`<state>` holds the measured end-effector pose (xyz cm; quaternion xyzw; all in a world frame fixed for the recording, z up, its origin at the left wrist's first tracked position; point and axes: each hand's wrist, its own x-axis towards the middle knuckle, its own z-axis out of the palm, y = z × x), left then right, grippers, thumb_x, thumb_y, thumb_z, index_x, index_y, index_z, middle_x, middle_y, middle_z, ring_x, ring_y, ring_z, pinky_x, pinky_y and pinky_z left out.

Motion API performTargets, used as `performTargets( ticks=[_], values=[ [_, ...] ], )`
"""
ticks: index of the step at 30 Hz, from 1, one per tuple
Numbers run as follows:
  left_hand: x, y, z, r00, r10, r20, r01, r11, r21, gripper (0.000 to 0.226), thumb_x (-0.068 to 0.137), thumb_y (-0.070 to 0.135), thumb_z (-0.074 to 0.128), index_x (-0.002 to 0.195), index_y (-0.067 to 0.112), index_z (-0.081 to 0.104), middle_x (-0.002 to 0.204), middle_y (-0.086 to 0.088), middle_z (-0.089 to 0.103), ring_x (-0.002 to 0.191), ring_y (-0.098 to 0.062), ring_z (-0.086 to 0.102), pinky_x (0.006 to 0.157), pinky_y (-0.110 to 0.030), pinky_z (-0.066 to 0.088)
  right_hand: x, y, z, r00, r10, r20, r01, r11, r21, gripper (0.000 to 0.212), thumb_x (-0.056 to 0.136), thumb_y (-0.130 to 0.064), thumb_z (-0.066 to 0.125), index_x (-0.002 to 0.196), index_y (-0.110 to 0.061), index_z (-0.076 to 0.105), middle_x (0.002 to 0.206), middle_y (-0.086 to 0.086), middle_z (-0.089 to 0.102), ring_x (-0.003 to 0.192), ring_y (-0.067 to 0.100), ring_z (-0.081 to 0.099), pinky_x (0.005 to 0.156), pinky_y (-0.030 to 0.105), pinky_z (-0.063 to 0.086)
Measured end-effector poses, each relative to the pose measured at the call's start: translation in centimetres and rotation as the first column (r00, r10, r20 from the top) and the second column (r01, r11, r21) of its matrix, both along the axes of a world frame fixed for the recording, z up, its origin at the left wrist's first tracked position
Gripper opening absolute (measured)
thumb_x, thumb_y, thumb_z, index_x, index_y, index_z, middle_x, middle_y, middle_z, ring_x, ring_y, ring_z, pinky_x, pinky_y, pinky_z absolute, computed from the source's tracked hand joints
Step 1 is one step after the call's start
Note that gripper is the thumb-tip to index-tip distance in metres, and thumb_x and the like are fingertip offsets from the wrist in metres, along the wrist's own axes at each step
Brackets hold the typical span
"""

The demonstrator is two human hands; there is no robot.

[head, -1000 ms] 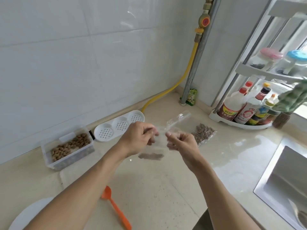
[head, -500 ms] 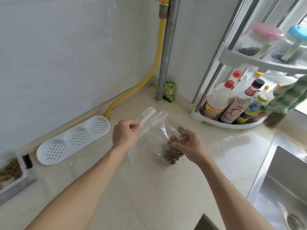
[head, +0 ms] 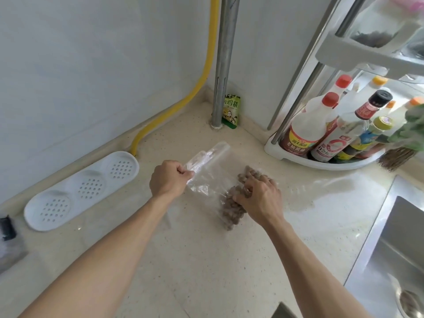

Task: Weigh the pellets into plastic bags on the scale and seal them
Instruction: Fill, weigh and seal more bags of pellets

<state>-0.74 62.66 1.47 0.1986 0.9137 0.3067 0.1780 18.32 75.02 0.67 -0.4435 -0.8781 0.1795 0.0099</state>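
A clear plastic bag [head: 206, 173] lies on the beige counter [head: 195, 260] with brown pellets [head: 229, 207] bunched at its right end. My left hand [head: 168, 179] pinches the bag's top strip, which sticks out up and to the right of my fist. My right hand [head: 259, 200] rests with curled fingers on the pellet-filled end, pressing it onto the counter. More pellets [head: 251, 174] show just beyond my right fingers. No scale is in view.
A white perforated three-well tray [head: 80, 191] lies at the left by the wall. A yellow hose [head: 199, 86] and metal pipe [head: 221, 65] stand at the back corner with a green packet [head: 231, 111]. Sauce bottles [head: 321, 129] fill a corner rack. A steel sink [head: 394, 260] is at the right.
The bag has come down from mid-air onto the counter. My right hand has moved down onto the pellet end. The view has shifted right, and the pellet box has left the frame.
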Motion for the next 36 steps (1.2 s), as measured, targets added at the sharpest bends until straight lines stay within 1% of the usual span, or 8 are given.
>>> performTargets(
  ticks=[6, 12, 18, 22, 25, 29, 32, 36],
  values=[
    [-1.1, -2.5, 0.1, 0.992, -0.071, -0.106, 0.066, 0.997, -0.048, 0.045, 0.088, 0.048, 0.062, 0.121, 0.018, 0.058, 0.114, 0.000, 0.057, 0.105, -0.020, 0.057, 0.077, -0.033, 0.046, -2.8, -2.0, 1.5, 0.994, 0.035, -0.100, -0.036, 0.999, -0.004, 0.048, 0.087, -0.050, 0.064, 0.123, -0.019, 0.065, 0.134, 0.005, 0.056, 0.124, 0.027, 0.043, 0.101, 0.040, 0.033],
    [-2.4, -10.7, -0.1, 0.970, -0.210, -0.122, 0.182, 0.961, -0.208, 0.049, 0.089, 0.037, 0.062, 0.132, 0.018, 0.051, 0.131, -0.003, 0.050, 0.121, -0.021, 0.045, 0.094, -0.036, 0.045, -8.0, -7.9, 0.8, 0.953, 0.214, -0.216, -0.251, 0.954, -0.165, 0.044, 0.091, -0.043, 0.063, 0.122, -0.012, 0.064, 0.120, 0.006, 0.064, 0.110, 0.024, 0.057, 0.087, 0.037, 0.050],
    [-2.7, -17.9, -1.2, 0.966, -0.257, -0.020, 0.222, 0.868, -0.444, 0.082, 0.077, 0.049, 0.072, 0.144, 0.020, 0.035, 0.145, -0.003, 0.042, 0.132, -0.024, 0.040, 0.104, -0.037, 0.039, -10.8, -13.7, -1.6, 0.945, 0.318, -0.072, -0.325, 0.910, -0.255, 0.066, 0.087, -0.053, 0.064, 0.136, -0.013, 0.046, 0.129, 0.006, 0.053, 0.120, 0.028, 0.050, 0.095, 0.038, 0.047],
    [-2.3, -19.6, -2.1, 0.944, -0.295, -0.145, 0.176, 0.825, -0.537, 0.093, 0.069, 0.052, 0.076, 0.146, 0.022, 0.032, 0.142, -0.002, 0.044, 0.129, -0.023, 0.043, 0.103, -0.037, 0.034, -11.4, -15.4, -2.6, 0.938, 0.347, 0.008, -0.339, 0.922, -0.188, 0.068, 0.082, -0.050, 0.072, 0.132, -0.014, 0.043, 0.127, 0.005, 0.048, 0.115, 0.026, 0.051, 0.094, 0.037, 0.046],
    [-1.8, -19.8, -2.4, 0.916, -0.297, -0.271, 0.128, 0.855, -0.503, 0.087, 0.070, 0.043, 0.079, 0.143, 0.021, 0.038, 0.134, -0.003, 0.050, 0.124, -0.022, 0.046, 0.102, -0.036, 0.031, -11.6, -15.6, -2.8, 0.941, 0.336, -0.040, -0.337, 0.919, -0.203, 0.055, 0.085, -0.039, 0.073, 0.128, -0.014, 0.050, 0.123, 0.005, 0.054, 0.110, 0.025, 0.055, 0.094, 0.037, 0.047],
    [-1.7, -19.9, -1.9, 0.917, -0.211, -0.338, 0.099, 0.943, -0.319, 0.047, 0.078, 0.008, 0.067, 0.123, 0.020, 0.059, 0.107, 0.003, 0.059, 0.103, -0.017, 0.058, 0.093, -0.033, 0.035, -11.5, -15.5, -2.6, 0.951, 0.294, -0.096, -0.308, 0.929, -0.205, 0.051, 0.086, -0.034, 0.070, 0.129, -0.015, 0.051, 0.126, 0.004, 0.057, 0.116, 0.024, 0.053, 0.096, 0.037, 0.045],
    [-2.3, -20.2, -0.1, 0.976, -0.146, -0.160, 0.127, 0.985, -0.120, 0.026, 0.086, 0.005, 0.060, 0.104, 0.023, 0.066, 0.087, 0.013, 0.060, 0.080, -0.005, 0.059, 0.084, -0.029, 0.048, -11.2, -15.5, -2.0, 0.959, 0.223, -0.176, -0.259, 0.941, -0.219, 0.050, 0.087, -0.038, 0.067, 0.128, -0.013, 0.053, 0.125, 0.005, 0.056, 0.117, 0.024, 0.050, 0.096, 0.040, 0.045],
    [-3.0, -21.6, 3.2, 0.988, -0.115, 0.104, 0.107, 0.991, 0.079, 0.019, 0.088, 0.006, 0.064, 0.094, 0.023, 0.068, 0.086, 0.010, 0.064, 0.078, 0.001, 0.058, 0.069, -0.010, 0.044, -10.7, -16.4, 0.1, 0.919, 0.109, -0.378, -0.231, 0.927, -0.295, 0.039, 0.088, -0.031, 0.065, 0.120, -0.012, 0.052, 0.106, 0.003, 0.066, 0.099, 0.021, 0.062, 0.091, 0.043, 0.049]
  ],
)
